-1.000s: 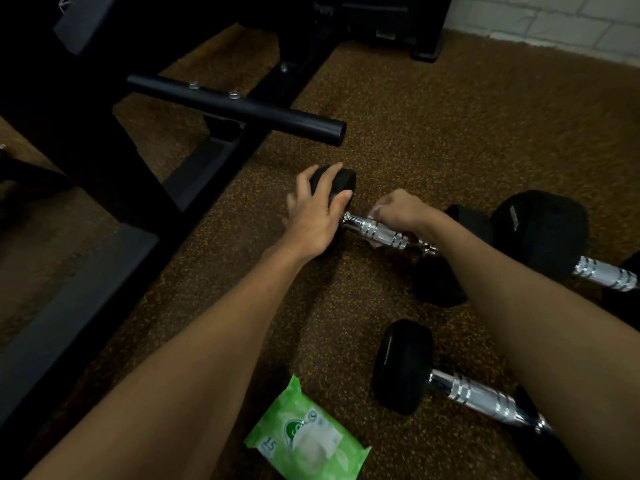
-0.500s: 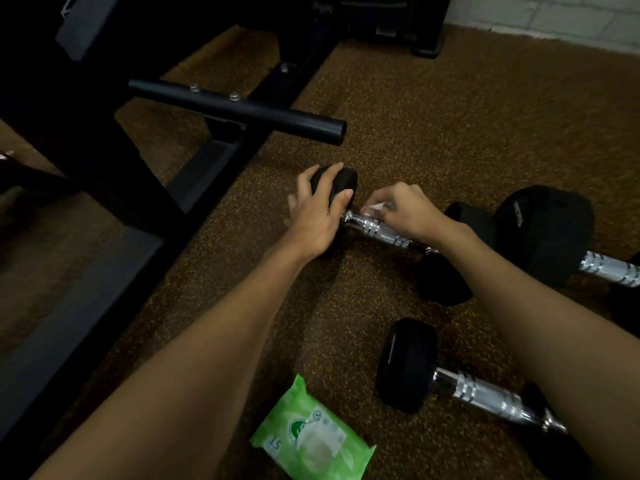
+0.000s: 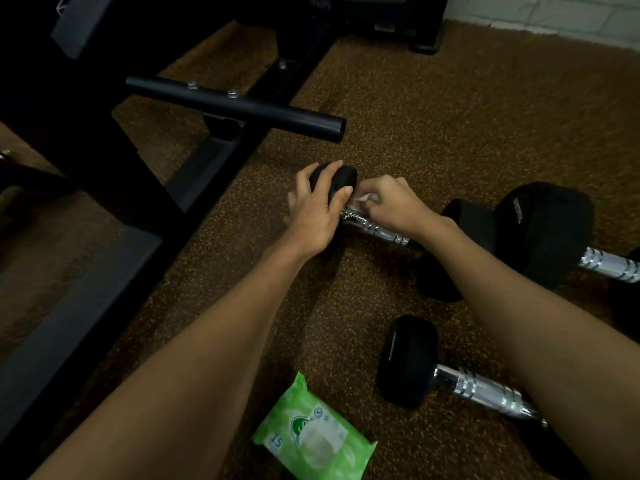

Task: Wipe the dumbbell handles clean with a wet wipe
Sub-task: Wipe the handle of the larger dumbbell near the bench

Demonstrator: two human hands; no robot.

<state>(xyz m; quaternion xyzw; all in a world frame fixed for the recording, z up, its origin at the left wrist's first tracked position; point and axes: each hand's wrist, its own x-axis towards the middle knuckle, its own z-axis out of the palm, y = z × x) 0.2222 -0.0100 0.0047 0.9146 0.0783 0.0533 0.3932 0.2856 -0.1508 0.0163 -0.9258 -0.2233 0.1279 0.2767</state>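
Lying on the speckled floor point(image 3: 450, 133) beside a black bench frame point(image 3: 221, 147), the leftmost dumbbell point(image 3: 377, 232) sits mid-floor; a green wipe pack point(image 3: 313, 441) lies toward the near edge. The left hand point(image 3: 317, 220) curls over its far head; the right hand point(image 3: 394, 206) pinches a wet wipe point(image 3: 362, 199) against the chrome handle.
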